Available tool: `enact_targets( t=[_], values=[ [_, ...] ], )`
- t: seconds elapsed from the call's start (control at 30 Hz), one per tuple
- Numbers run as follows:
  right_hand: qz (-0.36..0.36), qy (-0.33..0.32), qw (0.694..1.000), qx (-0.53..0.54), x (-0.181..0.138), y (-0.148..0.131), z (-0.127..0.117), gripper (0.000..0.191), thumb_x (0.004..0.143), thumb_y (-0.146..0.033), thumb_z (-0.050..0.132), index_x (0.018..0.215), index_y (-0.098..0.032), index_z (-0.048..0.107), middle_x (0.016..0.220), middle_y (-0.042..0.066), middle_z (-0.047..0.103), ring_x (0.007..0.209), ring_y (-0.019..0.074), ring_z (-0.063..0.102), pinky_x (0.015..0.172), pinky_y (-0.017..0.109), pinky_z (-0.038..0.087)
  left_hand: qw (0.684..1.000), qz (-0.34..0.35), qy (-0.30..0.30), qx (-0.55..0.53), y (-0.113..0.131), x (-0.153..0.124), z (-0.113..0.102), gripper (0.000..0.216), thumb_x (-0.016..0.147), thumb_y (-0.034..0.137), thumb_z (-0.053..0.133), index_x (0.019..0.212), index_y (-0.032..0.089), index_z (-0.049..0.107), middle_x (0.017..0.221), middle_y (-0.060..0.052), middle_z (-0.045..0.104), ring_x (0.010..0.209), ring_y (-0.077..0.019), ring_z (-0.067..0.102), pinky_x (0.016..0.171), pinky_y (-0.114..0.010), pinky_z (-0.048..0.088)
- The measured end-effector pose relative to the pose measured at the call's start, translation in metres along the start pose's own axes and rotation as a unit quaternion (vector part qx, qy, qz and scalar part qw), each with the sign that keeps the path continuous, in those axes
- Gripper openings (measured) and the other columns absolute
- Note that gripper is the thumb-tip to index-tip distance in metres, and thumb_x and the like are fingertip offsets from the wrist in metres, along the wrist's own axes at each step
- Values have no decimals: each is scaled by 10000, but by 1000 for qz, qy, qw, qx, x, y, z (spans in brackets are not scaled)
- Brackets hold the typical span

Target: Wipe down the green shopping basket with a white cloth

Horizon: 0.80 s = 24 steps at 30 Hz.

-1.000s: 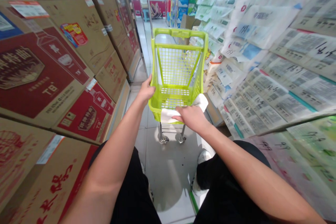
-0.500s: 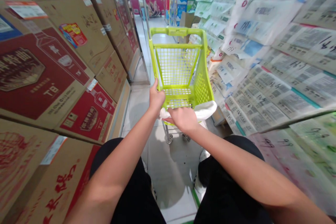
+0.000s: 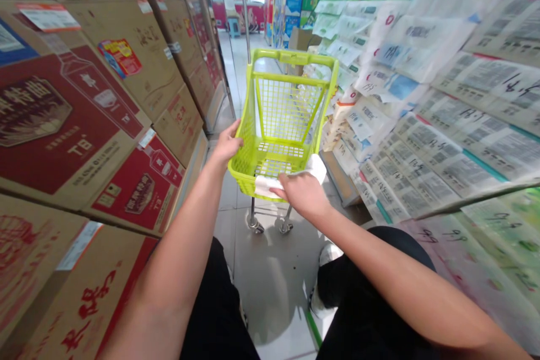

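A small lime-green shopping cart (image 3: 250, 149) with a latticed basket stands before me on metal legs with casters. My left hand (image 3: 228, 143) is closed around the basket's left rim, its thumb on the top edge. Over the near rim, toward the right corner, lies a white cloth (image 3: 316, 167). My right hand (image 3: 304, 191) presses and grips that cloth against the rim; part of its fingers is hidden under the palm. The visible basket floor is a bare grid.
Stacked cardboard cartons (image 3: 84, 101) wall the left side. On the right rise piles of white plastic-wrapped packs (image 3: 405, 163) with handwritten prices. A brown box (image 3: 301, 39) and a blue stool (image 3: 233, 26) are farther along the tiled aisle (image 3: 270, 287). My legs flank the near floor.
The cart's near end has swung left, showing more of its left wall. My left hand has moved left with the rim. My right hand stays on the cloth at the near rim.
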State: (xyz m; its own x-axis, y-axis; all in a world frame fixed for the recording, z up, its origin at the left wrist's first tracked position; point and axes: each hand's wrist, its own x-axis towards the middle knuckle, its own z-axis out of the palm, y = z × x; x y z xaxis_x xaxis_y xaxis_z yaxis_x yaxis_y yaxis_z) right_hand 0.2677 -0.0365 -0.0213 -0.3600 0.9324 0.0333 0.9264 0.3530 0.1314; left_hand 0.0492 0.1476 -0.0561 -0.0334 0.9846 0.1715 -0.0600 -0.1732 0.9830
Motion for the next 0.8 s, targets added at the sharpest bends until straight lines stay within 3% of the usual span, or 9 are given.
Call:
enact_targets(
  t=[0.13,0.33,0.43,0.53,0.7,0.8],
  values=[
    [15,-8,1000,4,-2,-10,0,577,1039,-657,369,1079,-176,685,863,156,770,807,290,760,680,318,454,999,9,36,24,-3,-6,8,827,535,-75,606,1331,146,658,1488,-118,632,1427,-275,561,1276,-429,345],
    [6,-4,1000,27,0,-26,1,519,1025,-635,457,1091,-178,696,876,153,774,829,285,768,690,318,490,998,53,39,-7,-11,-48,54,752,658,-20,596,1390,153,620,1482,-106,638,1432,-279,555,1234,-435,425],
    [-4,4,999,32,3,-30,1,465,1034,-589,477,1122,-185,690,907,143,777,861,285,769,698,314,498,997,58,40,-10,-15,-54,67,777,666,5,601,1434,123,585,1471,-115,646,1413,-291,572,1223,-434,440],
    [-5,8,999,30,6,-26,-1,478,1053,-586,429,1154,-196,685,947,145,781,869,281,766,704,314,502,999,40,19,-11,-15,-42,60,864,641,4,593,1496,110,525,1528,-134,592,1431,-294,554,1226,-437,434],
    [-3,-10,1000,28,5,-7,-2,619,1057,-646,311,1092,-174,710,917,161,778,886,296,771,724,329,508,1000,-3,-22,17,-10,-9,21,955,569,-6,576,1511,138,522,1567,-135,550,1474,-301,503,1265,-463,363],
    [-30,-21,999,21,1,1,-1,698,1053,-670,241,1086,-155,711,905,178,777,884,304,772,730,347,511,998,8,-46,34,-8,4,1,918,556,0,572,1459,158,574,1569,-118,551,1476,-282,503,1281,-449,333]
  ],
)
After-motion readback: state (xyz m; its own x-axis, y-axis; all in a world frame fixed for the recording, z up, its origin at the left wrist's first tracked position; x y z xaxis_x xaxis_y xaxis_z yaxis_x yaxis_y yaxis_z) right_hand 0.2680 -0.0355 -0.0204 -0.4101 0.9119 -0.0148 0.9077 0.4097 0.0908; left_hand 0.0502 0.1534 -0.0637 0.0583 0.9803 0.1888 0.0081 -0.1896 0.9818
